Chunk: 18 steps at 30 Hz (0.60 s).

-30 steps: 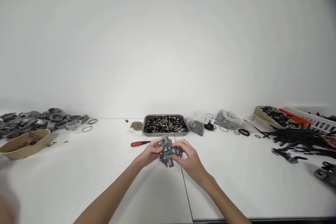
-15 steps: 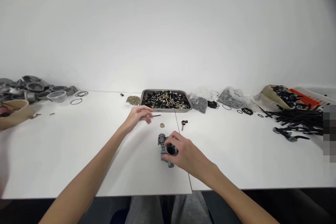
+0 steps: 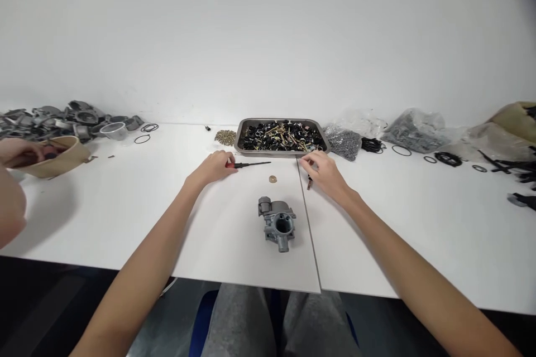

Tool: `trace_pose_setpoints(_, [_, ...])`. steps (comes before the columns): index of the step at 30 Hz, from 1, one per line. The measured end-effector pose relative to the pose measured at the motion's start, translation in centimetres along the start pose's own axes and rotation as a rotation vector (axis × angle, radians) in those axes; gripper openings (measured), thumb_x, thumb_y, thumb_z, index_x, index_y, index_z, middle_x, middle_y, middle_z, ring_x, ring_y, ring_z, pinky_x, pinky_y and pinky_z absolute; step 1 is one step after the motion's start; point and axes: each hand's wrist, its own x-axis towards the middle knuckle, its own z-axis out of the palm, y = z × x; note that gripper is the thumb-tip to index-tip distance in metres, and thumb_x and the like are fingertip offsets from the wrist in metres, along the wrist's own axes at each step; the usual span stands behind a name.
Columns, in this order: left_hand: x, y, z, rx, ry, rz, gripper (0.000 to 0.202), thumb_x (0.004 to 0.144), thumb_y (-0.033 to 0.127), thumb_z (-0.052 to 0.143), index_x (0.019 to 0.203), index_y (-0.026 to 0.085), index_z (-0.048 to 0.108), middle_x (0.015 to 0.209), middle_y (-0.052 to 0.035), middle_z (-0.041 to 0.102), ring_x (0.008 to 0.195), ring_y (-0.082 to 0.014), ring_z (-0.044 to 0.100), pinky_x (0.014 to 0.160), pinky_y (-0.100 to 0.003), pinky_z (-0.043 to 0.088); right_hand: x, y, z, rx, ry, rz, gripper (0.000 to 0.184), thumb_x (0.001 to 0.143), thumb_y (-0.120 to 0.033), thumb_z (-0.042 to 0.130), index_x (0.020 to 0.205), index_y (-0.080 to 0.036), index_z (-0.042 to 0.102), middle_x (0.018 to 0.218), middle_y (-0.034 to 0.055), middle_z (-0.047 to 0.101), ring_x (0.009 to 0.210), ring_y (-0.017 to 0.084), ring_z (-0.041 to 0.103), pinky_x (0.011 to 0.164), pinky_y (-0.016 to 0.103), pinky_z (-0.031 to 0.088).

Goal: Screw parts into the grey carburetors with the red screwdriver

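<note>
Holds a red-handled screwdriver (image 3: pixel 240 165) with a slim dark shaft in the closed left hand (image 3: pixel 213 168), tip toward the right hand (image 3: pixel 323 171), and bends the fingers of that right hand over a small black piece (image 3: pixel 310 183) with a copper-coloured stem, too covered to tell whether gripped. Has a grey cast-metal carburettor body (image 3: pixel 278 224) with a round bore lying apart from both hands, closer in, on the white tabletop (image 3: pixel 230 234) between the forearms (image 3: pixel 146 276), and a flat round brass-coloured disc (image 3: pixel 273 179) between the two hands. Faces a rectangular steel tray (image 3: pixel 280 153) of mixed black and brass-coloured parts (image 3: pixel 282 136) just beyond the hands.
</note>
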Motion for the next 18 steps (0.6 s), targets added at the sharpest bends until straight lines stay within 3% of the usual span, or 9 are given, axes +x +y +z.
trace_pose_setpoints(4, [-0.2,-0.3,-1.0,-0.134,-0.065,0.027,0.021,0.074,0.037,0.066,0.079,0.017,0.065,0.076,-0.0048,0.062,0.064,-0.0132,0.053,0.058,-0.025,0.043,-0.9,0.1,0.7,0.04,0.029,-0.001,0.024,0.095,-0.032,0.047,0.079,-0.018,0.06,0.085,0.0065,0.063,0.088,0.022,0.056,0.083,0.036,0.042])
trace_pose_setpoints(8, [-0.7,-0.1,-3.2,-0.663,-0.064,0.041,0.031,0.073,0.041,0.071,0.088,0.015,0.063,0.072,-0.0056,0.064,0.064,-0.0148,0.061,0.063,-0.029,0.051,-1.0,-0.7,0.9,0.063,0.017,-0.009,0.024,0.094,-0.032,0.047,0.08,-0.018,0.06,0.084,0.006,0.063,0.085,0.021,0.057,0.08,0.035,0.043])
trace_pose_setpoints(9, [-0.7,-0.4,-3.6,-0.801,0.011,0.029,0.033,0.074,0.041,0.071,0.091,0.014,0.062,0.07,-0.0053,0.064,0.061,-0.0148,0.061,0.064,-0.03,0.052,-1.1,-1.0,1.1,0.068,-0.02,-0.01,0.023,0.095,-0.032,0.047,0.083,-0.018,0.061,0.087,0.0062,0.064,0.085,0.021,0.058,0.08,0.035,0.044])
trace_pose_setpoints(11, [-0.4,-1.6,-3.8,-0.997,0.286,-0.046,0.035,0.073,0.039,0.072,0.094,0.013,0.06,0.068,-0.0035,0.063,0.055,-0.0131,0.059,0.06,-0.031,0.053,-1.4,-1.6,1.5,0.07,-0.14,-0.024,0.023,0.095,-0.033,0.046,0.096,-0.018,0.063,0.099,0.0076,0.066,0.09,0.021,0.059,0.081,0.035,0.045])
trace_pose_setpoints(14, [0.4,-4.4,-3.3,-1.08,0.689,-0.205,0.033,0.064,0.026,0.077,0.09,0.011,0.062,0.069,-0.0013,0.06,0.049,-0.0091,0.055,0.053,-0.027,0.052,-1.9,-2.4,2.2,0.015,-0.318,-0.127,0.033,0.095,-0.034,0.046,0.122,-0.02,0.059,0.123,0.0088,0.062,0.11,0.025,0.056,0.094,0.041,0.043])
trace_pose_setpoints(18, [0.7,-8.1,-2.2,-1.147,0.854,-0.315,0.031,0.058,0.016,0.076,0.084,0.007,0.063,0.07,-0.0025,0.061,0.05,-0.0069,0.055,0.051,-0.023,0.051,-2.2,-2.9,2.9,-0.084,-0.421,-0.202,0.038,0.098,-0.036,0.042,0.132,-0.024,0.055,0.139,0.0056,0.055,0.123,0.03,0.046,0.102,0.053,0.035])
